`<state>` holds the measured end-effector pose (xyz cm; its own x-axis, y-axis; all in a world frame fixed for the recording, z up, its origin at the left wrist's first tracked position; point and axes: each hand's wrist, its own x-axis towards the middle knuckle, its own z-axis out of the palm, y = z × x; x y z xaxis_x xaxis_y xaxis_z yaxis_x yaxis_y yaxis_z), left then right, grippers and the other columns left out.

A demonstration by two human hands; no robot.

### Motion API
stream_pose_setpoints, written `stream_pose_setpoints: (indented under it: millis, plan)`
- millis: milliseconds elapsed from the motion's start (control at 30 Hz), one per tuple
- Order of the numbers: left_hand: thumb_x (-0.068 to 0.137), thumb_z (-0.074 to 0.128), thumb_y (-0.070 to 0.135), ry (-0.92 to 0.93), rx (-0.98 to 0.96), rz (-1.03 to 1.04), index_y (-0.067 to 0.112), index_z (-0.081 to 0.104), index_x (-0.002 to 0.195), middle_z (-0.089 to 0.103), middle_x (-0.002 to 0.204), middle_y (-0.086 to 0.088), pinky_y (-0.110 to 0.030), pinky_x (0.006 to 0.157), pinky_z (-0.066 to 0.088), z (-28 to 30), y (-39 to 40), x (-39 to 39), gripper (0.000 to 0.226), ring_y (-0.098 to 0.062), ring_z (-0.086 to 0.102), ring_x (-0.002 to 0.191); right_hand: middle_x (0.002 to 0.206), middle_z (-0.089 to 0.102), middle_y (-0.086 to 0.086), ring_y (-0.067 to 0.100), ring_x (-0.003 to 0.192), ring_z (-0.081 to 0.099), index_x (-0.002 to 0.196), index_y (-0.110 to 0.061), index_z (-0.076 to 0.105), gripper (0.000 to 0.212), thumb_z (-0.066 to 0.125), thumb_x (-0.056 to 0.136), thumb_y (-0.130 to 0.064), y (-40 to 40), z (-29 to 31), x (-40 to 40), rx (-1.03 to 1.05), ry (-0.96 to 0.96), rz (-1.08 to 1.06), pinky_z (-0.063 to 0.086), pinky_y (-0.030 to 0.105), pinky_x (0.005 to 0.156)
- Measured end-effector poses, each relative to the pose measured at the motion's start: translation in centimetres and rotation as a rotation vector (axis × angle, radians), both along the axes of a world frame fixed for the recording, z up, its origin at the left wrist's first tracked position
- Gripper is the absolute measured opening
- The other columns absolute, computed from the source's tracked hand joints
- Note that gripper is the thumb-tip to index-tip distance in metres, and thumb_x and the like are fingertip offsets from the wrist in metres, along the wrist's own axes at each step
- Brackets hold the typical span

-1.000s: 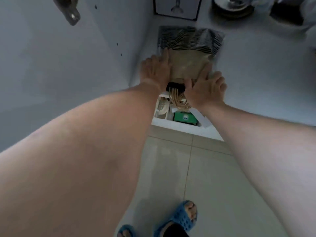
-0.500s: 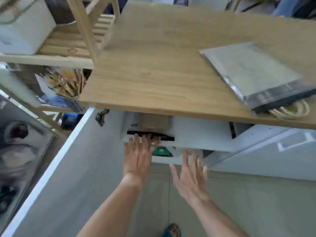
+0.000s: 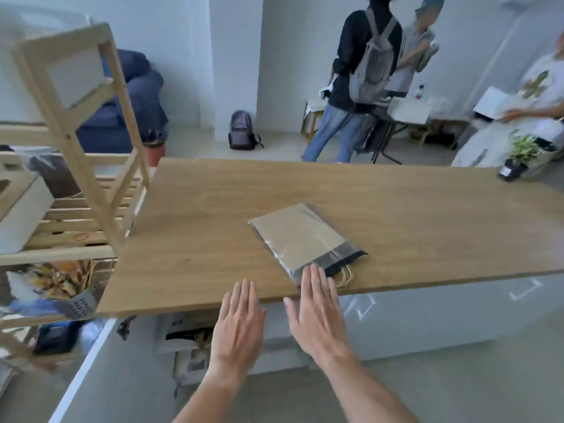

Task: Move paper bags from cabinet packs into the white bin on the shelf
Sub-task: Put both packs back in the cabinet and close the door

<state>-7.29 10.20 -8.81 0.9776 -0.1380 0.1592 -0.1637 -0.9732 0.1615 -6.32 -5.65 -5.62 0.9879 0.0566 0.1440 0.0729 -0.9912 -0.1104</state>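
Observation:
A plastic-wrapped pack of brown paper bags (image 3: 300, 238) lies flat on the wooden countertop (image 3: 213, 221), its cord handles poking over the near edge. My right hand (image 3: 317, 315) is flat with straight fingers, its fingertips at the pack's near end. My left hand (image 3: 239, 325) hovers flat and empty just in front of the counter edge. Below the counter the open cabinet (image 3: 186, 334) shows another pack with cord handles. A white bin (image 3: 21, 215) sits on the wooden shelf (image 3: 76, 227) at the left.
The open white cabinet door (image 3: 100, 367) stands at the lower left. A metal holder of utensils (image 3: 61, 288) sits on a lower shelf level. Beyond the counter stand several people (image 3: 360, 80), a backpack (image 3: 242, 131), a blue sofa (image 3: 134, 102) and a small plant (image 3: 518, 157).
Both hands have come up out of the cabinet, leaving the pack inside, and now reach toward the counter edge. The view has lifted from the cabinet to the countertop.

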Motion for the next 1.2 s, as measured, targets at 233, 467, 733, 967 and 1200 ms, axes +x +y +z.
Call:
stream_pose_setpoints:
  millis: [233, 467, 733, 967, 1200]
  plan:
    - [0.097, 0.023, 0.037, -0.013, 0.01, 0.096, -0.007, 0.055, 0.13, 0.058, 0.131, -0.024, -0.049, 0.101, 0.047, 1.7, -4.5, 11.1, 0.063, -0.037, 0.056, 0.123, 0.165, 0.002, 0.018, 0.027, 0.154, 0.001, 0.157, 0.001, 0.005, 0.086, 0.002, 0.093, -0.056, -6.2, 2.9, 11.4, -0.05, 0.019, 0.04, -0.001, 0.039, 0.124]
    - [0.094, 0.029, 0.048, 0.225, -0.08, 0.38, 0.01, 0.044, 0.138, 0.052, 0.119, -0.012, -0.034, 0.073, 0.052, -0.5, -8.9, 16.8, 0.06, -0.029, 0.057, 0.093, 0.165, -0.008, 0.02, 0.034, 0.152, -0.002, 0.159, -0.014, -0.003, 0.083, 0.024, 0.099, -0.064, -10.8, -1.1, 19.5, 0.062, 0.288, -0.148, 0.002, 0.048, 0.123]
    - [0.101, 0.029, 0.042, 0.319, -0.204, 0.598, 0.004, 0.005, 0.149, 0.057, 0.125, -0.012, -0.034, 0.072, 0.052, -0.3, -13.1, 17.3, 0.066, -0.026, 0.067, 0.098, 0.16, 0.017, 0.026, 0.04, 0.141, 0.031, 0.158, -0.038, -0.002, 0.087, 0.033, 0.089, -0.078, -12.5, -2.2, 19.0, 0.176, 0.449, -0.264, 0.027, 0.048, 0.113]
    - [0.102, 0.03, 0.034, 0.254, -0.145, 0.534, 0.009, 0.007, 0.149, 0.061, 0.117, -0.007, -0.033, 0.064, 0.055, -0.1, -11.9, 10.5, 0.058, -0.023, 0.069, 0.088, 0.117, 0.053, 0.012, 0.027, 0.099, 0.058, 0.16, -0.026, 0.0, 0.081, 0.012, 0.094, -0.072, -10.4, -2.7, 10.6, -0.005, 0.304, -0.248, 0.045, 0.039, 0.085]
    - [0.103, 0.029, 0.029, 0.324, -0.234, 0.536, 0.01, -0.004, 0.151, 0.052, 0.112, -0.015, -0.03, 0.059, 0.044, -0.4, -9.5, -1.0, 0.061, -0.027, 0.065, 0.078, 0.123, 0.055, 0.014, 0.027, 0.099, 0.063, 0.16, -0.023, 0.0, 0.08, 0.016, 0.096, -0.069, -8.0, -3.2, -1.2, 0.112, 0.264, -0.262, 0.048, 0.038, 0.086]
